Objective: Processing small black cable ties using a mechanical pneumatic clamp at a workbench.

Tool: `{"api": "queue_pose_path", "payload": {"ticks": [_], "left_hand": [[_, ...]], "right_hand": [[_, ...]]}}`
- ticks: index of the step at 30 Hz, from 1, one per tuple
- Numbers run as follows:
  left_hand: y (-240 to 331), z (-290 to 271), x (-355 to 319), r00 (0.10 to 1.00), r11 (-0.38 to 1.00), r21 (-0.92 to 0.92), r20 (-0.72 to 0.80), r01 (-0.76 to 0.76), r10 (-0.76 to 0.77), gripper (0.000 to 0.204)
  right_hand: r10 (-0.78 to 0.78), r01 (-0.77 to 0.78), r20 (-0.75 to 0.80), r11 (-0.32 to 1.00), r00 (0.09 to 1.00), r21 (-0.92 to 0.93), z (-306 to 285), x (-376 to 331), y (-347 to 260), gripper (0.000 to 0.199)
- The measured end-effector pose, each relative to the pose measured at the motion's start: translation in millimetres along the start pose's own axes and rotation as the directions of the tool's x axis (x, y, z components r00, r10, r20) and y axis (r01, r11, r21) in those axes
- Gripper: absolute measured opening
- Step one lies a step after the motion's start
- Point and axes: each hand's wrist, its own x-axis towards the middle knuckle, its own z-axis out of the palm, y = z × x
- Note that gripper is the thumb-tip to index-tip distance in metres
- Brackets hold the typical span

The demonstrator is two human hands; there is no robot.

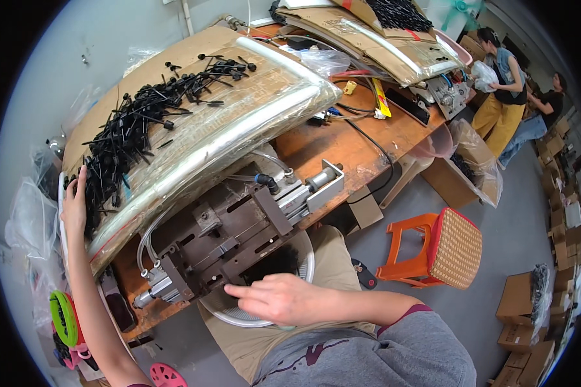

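Note:
My left hand (pixel 75 205) reaches up to the left edge of a pile of thin black stems with round heads (pixel 130 119). Its visible fingers are stretched out, touching or just beside the pile; I see nothing held. My right hand (pixel 284 300) is over a white basket (pixel 308 258) at my lap, index finger extended toward the near edge of a dark metal clamping fixture (pixel 232 226). Its other fingers bend loosely and nothing shows in them; the thumb is hidden. Dark contents show inside the basket, below the fixture.
The pile lies on a sloping cardboard sheet (pixel 213 132) edged with clear film. Hoses and air cylinders flank the fixture on the orange-brown workbench (pixel 361 151). A phone (pixel 407 106) lies farther right. An orange stool (pixel 432 248) stands right; two people are at the far right.

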Motion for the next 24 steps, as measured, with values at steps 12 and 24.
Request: {"api": "queue_pose_path", "payload": {"ticks": [12, 24], "left_hand": [[66.7, 5.2, -8.9, 0.996, 0.914, -0.404, -0.089, -0.046, 0.011, 0.111], [140.0, 6.7, -29.7, 0.998, 0.828, -0.56, 0.026, -0.032, 0.056, 0.109]], "right_hand": [[0.102, -0.134, 0.2, 0.979, 0.974, 0.156, 23.6, -40.1, -12.8, 0.024], [0.165, -0.211, 0.355, 0.973, 0.92, 0.095, 21.9, -53.6, -13.8, 0.02]]}}
